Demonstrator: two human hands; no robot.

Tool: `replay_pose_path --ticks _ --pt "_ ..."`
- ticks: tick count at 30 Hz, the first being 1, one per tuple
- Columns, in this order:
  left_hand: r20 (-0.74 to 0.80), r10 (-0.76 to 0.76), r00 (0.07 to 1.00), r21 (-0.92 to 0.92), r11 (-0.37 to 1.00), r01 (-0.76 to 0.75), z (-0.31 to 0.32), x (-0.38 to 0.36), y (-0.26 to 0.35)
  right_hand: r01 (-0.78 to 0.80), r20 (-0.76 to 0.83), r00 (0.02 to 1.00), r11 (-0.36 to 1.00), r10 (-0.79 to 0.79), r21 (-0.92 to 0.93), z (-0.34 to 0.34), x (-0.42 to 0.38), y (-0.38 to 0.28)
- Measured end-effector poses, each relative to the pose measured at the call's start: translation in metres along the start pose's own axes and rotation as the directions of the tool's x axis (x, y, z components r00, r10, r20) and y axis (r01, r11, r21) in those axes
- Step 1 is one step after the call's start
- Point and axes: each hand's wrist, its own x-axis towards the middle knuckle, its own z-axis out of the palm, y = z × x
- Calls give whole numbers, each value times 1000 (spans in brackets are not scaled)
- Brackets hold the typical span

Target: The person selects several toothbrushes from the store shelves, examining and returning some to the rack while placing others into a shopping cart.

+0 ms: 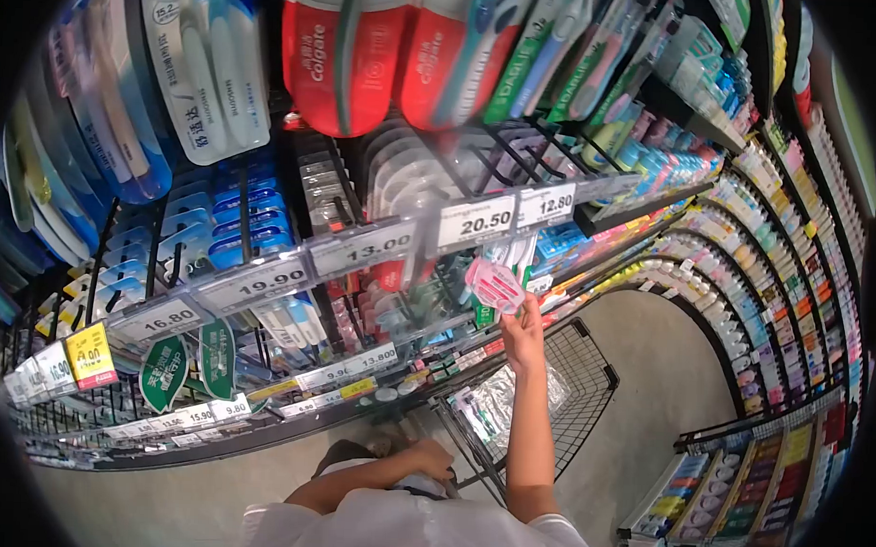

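Note:
My right hand is raised in front of the shelf, its fingers closed on the lower edge of a pink and clear plastic pack. What is inside the pack is too blurred to tell. Low and close to my body, my left hand is closed on the handle of a wire shopping cart. A silvery, shiny package and a white pack with purple and green marks lie in the cart. Behind the pink pack hang more toothbrush packs, partly hidden by it.
Red Colgate toothbrush packs and green Darlie packs hang overhead. A price rail juts out along the shelf, with a lower rail beneath. Across the grey floor, shelves of small bottles curve along the right.

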Motion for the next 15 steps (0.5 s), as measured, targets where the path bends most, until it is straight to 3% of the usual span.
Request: replay_pose_path --ticks 9,15 --pt "-100 75 992 15 997 -74 -9 1 0 -67 71 995 998 66 8 3 17 22" --pt "-78 93 993 -12 995 -94 -16 -5 1 -10 93 996 996 2 94 1 12 34"
